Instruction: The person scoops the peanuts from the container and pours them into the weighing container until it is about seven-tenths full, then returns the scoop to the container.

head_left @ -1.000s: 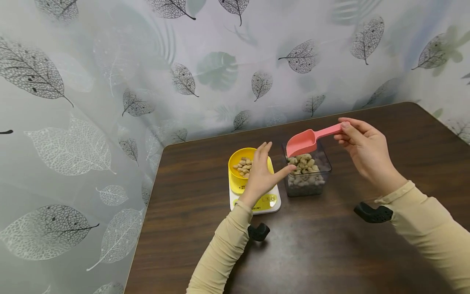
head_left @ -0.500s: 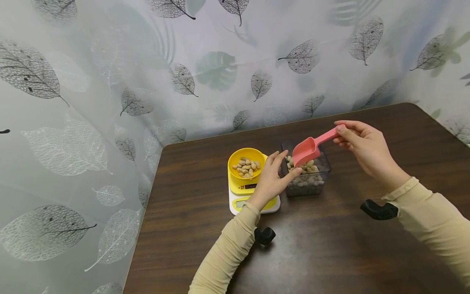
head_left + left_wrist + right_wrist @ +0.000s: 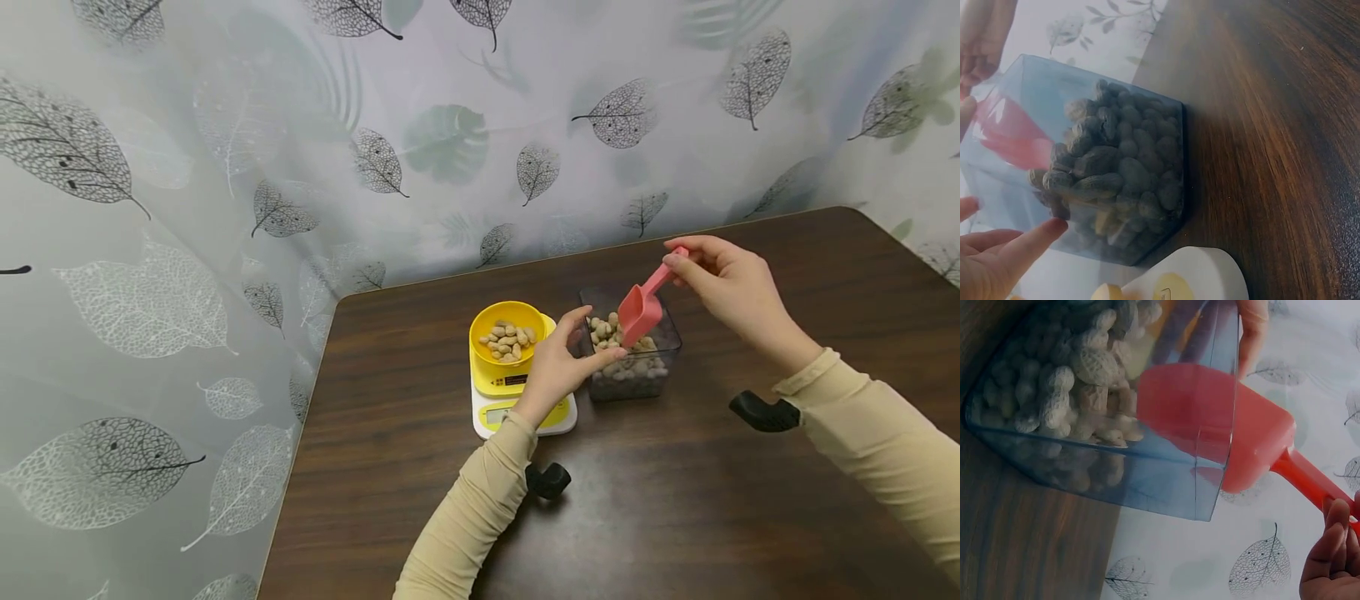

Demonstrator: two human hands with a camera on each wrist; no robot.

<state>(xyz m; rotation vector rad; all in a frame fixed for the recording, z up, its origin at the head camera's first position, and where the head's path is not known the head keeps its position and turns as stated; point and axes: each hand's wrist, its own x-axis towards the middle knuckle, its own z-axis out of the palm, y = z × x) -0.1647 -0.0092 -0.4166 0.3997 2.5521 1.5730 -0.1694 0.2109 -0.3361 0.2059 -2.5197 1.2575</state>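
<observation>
A clear plastic container (image 3: 625, 387) of unshelled peanuts (image 3: 1119, 153) stands on the table. My left hand (image 3: 555, 367) holds its left front corner, fingers along the left wall and thumb at the front rim. My right hand (image 3: 731, 287), above and to the right, pinches the handle end of a pink scoop (image 3: 642, 315). The scoop slants down into the container, its tip at the peanuts in the right wrist view. Left of the container, a yellow bowl (image 3: 480, 323) with some peanuts in it sits on a white and yellow kitchen scale (image 3: 483, 387), partly hidden by my left hand.
The dark wooden table (image 3: 390, 467) extends round these things, with its back edge near a leaf-patterned wall covering (image 3: 420, 225). The scale stands close beside the container. A black wrist mount (image 3: 551, 481) sticks out under each forearm.
My left hand has moved right from over the bowl to the container's corner. The scoop has swung to a steeper tilt and come down among the peanuts, as my right hand shifted slightly left.
</observation>
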